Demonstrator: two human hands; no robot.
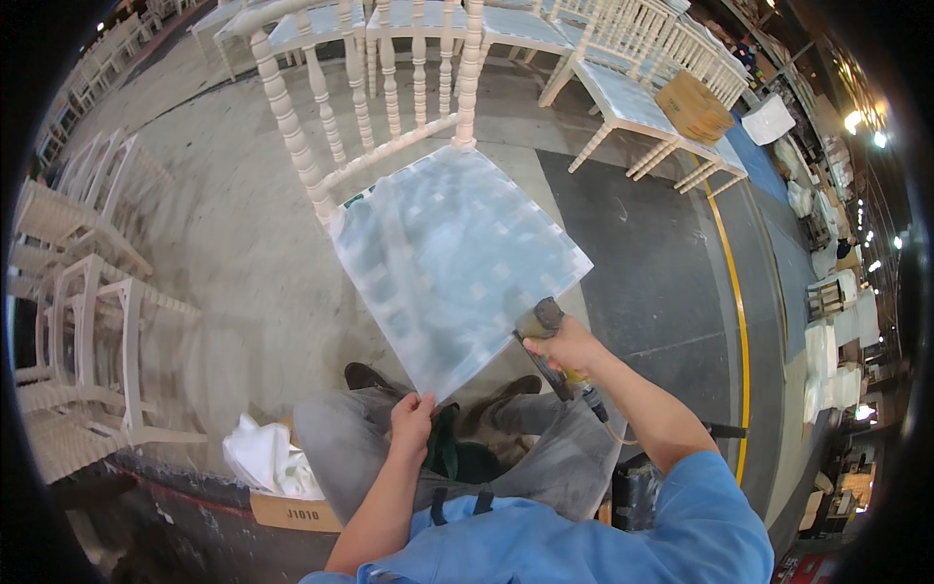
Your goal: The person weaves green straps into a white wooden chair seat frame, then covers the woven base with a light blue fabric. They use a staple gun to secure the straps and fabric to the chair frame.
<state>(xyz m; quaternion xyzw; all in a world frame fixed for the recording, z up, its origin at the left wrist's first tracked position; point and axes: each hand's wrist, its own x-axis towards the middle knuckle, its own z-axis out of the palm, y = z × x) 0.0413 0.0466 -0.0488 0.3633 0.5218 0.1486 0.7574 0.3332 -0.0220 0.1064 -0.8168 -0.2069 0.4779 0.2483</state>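
Note:
A white chair (465,78) with turned spindles stands in front of my knees, its back away from me. Thin white cloth (457,234) lies over its seat, and a pale woven pattern shows through. My left hand (413,425) is closed on the near corner of the cloth, fingers pinched at its edge. My right hand (569,348) is wrapped round the handle of a pneumatic staple gun (541,316), with an air hose fitting (593,401) at its lower end. The gun's head is at the seat's right front edge; whether it touches the cloth, I cannot tell.
Bare white chair frames (97,350) are stacked at the left. More white chairs (623,92) line the far side, one bearing a brown carton (694,105). White cloth (268,456) sits in a cardboard box (297,511) beside my left leg. A yellow line (736,321) runs along the floor at right.

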